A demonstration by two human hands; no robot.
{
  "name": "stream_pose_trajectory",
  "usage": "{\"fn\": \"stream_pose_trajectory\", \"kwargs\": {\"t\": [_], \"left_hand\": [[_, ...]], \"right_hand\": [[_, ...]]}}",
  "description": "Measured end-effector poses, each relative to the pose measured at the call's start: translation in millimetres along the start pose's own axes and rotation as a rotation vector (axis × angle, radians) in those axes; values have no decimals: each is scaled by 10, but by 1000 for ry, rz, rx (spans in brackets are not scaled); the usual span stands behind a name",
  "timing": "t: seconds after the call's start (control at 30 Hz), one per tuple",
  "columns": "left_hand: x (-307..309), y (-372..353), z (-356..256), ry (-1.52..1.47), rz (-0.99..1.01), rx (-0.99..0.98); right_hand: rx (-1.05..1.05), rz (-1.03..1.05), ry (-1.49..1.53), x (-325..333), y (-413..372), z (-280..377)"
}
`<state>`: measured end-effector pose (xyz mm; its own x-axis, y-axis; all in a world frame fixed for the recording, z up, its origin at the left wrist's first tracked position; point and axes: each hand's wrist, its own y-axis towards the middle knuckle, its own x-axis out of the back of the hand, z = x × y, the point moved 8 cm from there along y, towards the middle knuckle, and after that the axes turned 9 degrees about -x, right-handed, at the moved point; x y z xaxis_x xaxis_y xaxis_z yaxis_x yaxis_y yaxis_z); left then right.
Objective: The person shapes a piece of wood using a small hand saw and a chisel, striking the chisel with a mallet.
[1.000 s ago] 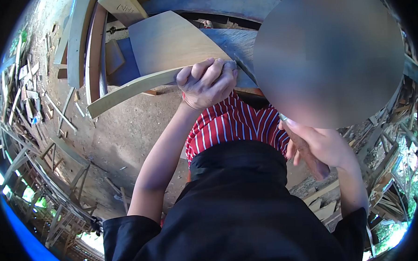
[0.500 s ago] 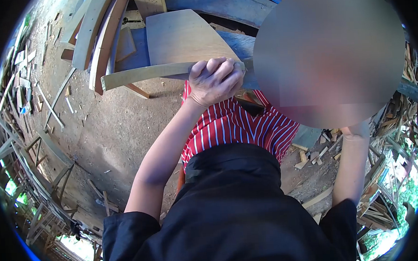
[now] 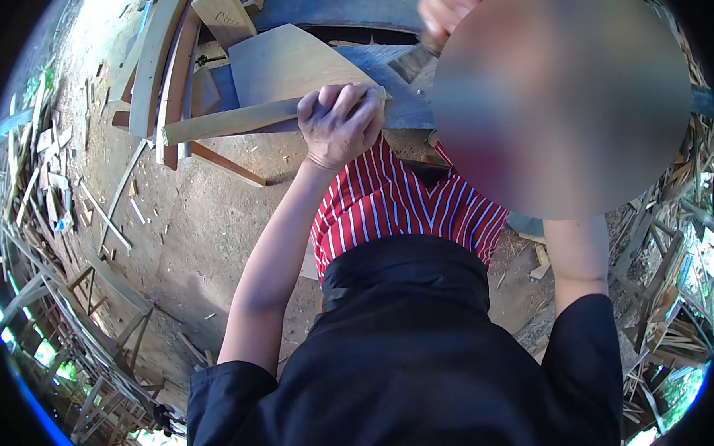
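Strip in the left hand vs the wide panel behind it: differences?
The strip is long and narrow; the panel is broad with angled edges. The left hand grips the strip; the panel lies on the blue bench. Both are pale wood.

Left hand [image 3: 341, 128] grips a wooden strip [image 3: 229, 122]; right hand [image 3: 448, 5] holds a tool [image 3: 414, 62].

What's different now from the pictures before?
The right hand has moved from beside the striped clothes up and forward, and has a tool in its fingers. The curved wood strip's far end has swung away from the body, toward the leaning planks. The left hand still grips the strip, and the wide board looks unmoved.
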<state>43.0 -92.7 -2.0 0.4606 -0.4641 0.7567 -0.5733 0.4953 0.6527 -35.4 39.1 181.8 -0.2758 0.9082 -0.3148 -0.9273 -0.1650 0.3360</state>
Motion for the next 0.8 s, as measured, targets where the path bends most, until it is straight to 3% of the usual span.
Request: {"fn": "stream_pose_trajectory", "kwargs": {"t": [0.03, 0.1, 0.23, 0.33, 0.43, 0.5, 0.57, 0.73, 0.8], "left_hand": [[-1, 5, 5, 6, -2, 5], [0, 16, 1, 9, -5, 2], [-7, 12, -1, 16, -18, 6], [-9, 12, 4, 42, -48, 3], [-7, 10, 4, 45, -69, -2], [-5, 12, 5, 47, -69, 1], [-6, 11, -1, 48, -70, 5], [9, 23, -5, 50, -74, 7], [27, 43, -4, 46, -69, 11]], "right_hand": [[54, -11, -253, -29, 42, 28], [40, 24, -119, -161, 56, -51], [110, 131, -192, -221, 110, -196], [87, 41, -94, -287, 101, -193], [65, -82, -255, -312, 134, -52], [-10, 23, -63, -303, 114, -204], [47, 133, 54, -320, 126, -206], [129, -19, -154, -391, 130, -69], [86, 10, -242, -330, 146, -180]]}}
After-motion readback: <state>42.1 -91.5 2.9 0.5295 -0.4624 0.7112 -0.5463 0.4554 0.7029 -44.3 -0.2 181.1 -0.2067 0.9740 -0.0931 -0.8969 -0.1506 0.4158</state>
